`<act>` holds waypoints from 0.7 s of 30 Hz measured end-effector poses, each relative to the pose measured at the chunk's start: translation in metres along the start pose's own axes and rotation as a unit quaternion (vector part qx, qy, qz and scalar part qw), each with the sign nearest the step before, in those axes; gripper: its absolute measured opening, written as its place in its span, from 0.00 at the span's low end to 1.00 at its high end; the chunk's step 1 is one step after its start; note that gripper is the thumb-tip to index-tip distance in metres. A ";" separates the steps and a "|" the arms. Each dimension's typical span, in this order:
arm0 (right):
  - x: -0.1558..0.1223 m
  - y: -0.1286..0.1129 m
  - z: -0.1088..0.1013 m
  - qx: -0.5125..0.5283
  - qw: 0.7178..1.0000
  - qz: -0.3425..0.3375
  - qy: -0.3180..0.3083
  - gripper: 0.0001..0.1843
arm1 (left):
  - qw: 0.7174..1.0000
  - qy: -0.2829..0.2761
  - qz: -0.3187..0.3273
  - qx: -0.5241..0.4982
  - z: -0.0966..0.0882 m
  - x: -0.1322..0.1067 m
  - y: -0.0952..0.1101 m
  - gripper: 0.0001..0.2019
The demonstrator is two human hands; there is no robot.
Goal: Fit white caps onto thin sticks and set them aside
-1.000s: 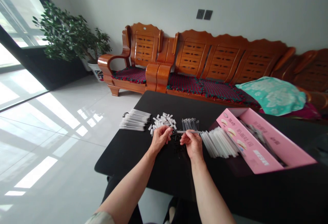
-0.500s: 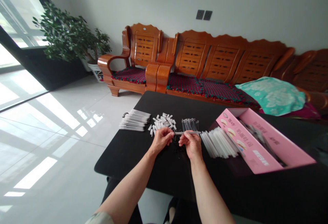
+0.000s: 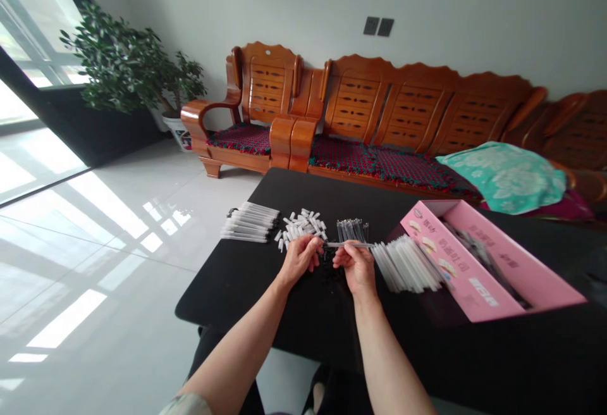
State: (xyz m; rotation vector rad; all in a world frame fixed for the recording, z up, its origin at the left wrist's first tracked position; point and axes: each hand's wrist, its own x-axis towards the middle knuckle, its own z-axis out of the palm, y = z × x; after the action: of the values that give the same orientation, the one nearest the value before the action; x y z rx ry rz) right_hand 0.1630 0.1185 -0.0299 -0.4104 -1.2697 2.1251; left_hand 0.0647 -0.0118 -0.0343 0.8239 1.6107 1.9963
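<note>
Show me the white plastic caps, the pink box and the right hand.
White plastic caps [image 3: 301, 226], head view, middle of the pile.
Pink box [image 3: 455, 269], head view, its long side wall.
Right hand [image 3: 359, 269], head view, back of the hand.

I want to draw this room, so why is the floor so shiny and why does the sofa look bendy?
In the head view, light from the window makes bright white glare on the tile floor; also in the head view, the wooden sofa looks curved, probably because a wide lens bends things away from the middle of the picture.
</note>
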 end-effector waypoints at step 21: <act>-0.002 0.000 0.000 -0.051 0.999 0.010 0.009 0.13 | 0.994 -0.030 0.035 0.103 -0.003 0.000 -0.005 0.18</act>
State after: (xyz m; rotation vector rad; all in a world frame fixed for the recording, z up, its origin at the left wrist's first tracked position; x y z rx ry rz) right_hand 0.1641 0.1171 -0.0297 -0.4854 -1.3743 2.0741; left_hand 0.0627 -0.0127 -0.0392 1.0203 1.7980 1.8539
